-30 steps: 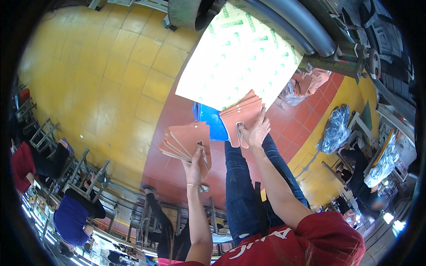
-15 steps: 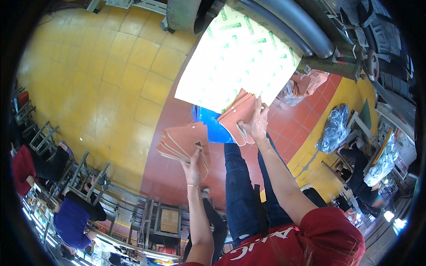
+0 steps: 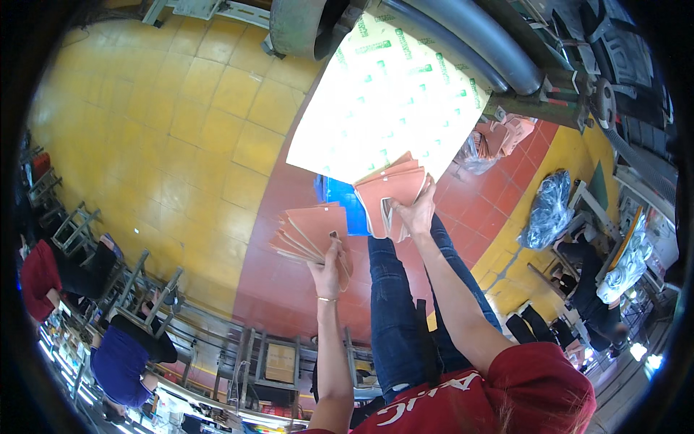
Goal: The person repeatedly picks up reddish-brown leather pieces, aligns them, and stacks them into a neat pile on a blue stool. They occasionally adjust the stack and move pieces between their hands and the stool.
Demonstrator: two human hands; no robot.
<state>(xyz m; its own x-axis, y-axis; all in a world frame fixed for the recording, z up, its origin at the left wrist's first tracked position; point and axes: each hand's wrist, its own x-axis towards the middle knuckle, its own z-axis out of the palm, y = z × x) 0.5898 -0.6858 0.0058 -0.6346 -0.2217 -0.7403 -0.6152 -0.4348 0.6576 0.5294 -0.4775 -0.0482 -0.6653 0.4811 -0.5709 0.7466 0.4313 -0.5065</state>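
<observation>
My left hand (image 3: 325, 267) grips a fanned stack of salmon-pink cut sheets (image 3: 305, 226), its fingers closed at the notched edge. A second fanned bundle of pink cut pieces (image 3: 389, 194) is pinched in my right hand (image 3: 417, 210), with fingers along its right side. That bundle's far end overlaps the near edge of a pale board with green print (image 3: 383, 101), which lies at the rollers. Below the board's near corner a blue sheet or bin (image 3: 347, 204) shows between the two bundles. The material of the pieces, thin and flexible, I cannot make out.
Large dark rollers (image 3: 477, 43) of a machine stand beyond the board. More pink pieces in a plastic bag (image 3: 499, 141) sit on the red floor at right, near a grey plastic bundle (image 3: 546, 210). People (image 3: 123, 362) and metal racks (image 3: 267, 362) line the lower left.
The left bundle has shifted slightly right and turned a little. In my right hand the bundle is fanned differently, its top pieces now spread over the board's edge.
</observation>
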